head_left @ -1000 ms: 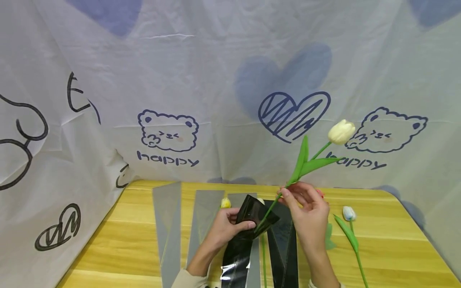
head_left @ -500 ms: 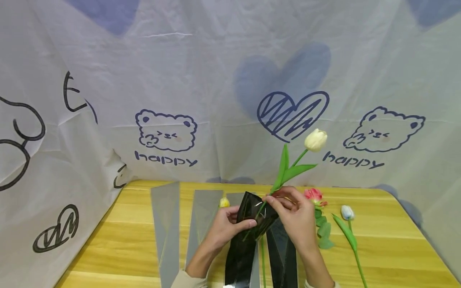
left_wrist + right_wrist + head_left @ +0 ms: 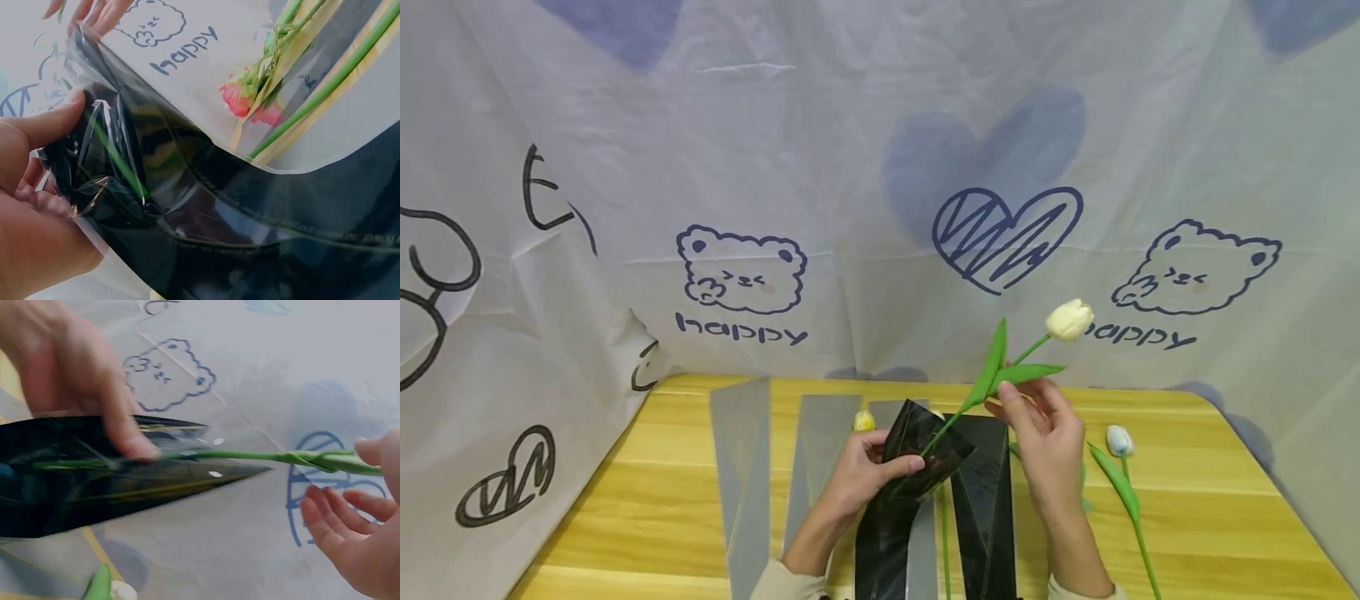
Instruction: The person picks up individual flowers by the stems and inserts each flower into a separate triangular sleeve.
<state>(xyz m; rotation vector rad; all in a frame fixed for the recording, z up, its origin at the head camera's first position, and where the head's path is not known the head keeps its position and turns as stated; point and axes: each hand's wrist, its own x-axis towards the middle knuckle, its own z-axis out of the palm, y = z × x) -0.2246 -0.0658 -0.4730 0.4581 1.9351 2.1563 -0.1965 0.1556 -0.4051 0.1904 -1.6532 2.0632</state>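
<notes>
My left hand (image 3: 857, 475) holds the mouth of a black plastic flower sleeve (image 3: 883, 533), thumb on the near face and fingers behind. A white artificial tulip (image 3: 1070, 320) leans up to the right, its lower stem inside the sleeve's mouth. My right hand (image 3: 1051, 433) pinches the tulip by its leaves, well above the sleeve. In the left wrist view the green stem (image 3: 119, 159) shows through the clear front of the sleeve. The right wrist view shows the thumb against the leaf (image 3: 337, 462), the other fingers loosely bent below.
Grey sleeves (image 3: 741, 475) and another black sleeve (image 3: 985, 500) lie on the wooden table (image 3: 647, 500). A yellow flower (image 3: 863, 421) lies behind my left hand. A blue-white tulip (image 3: 1118, 440) lies right; pink flowers (image 3: 237, 100) show in the left wrist view.
The white tulip has moved down and left overall, its stem going deeper into the sleeve. My right hand has shifted up the stem from below the leaves to the leaves. The left hand keeps its hold.
</notes>
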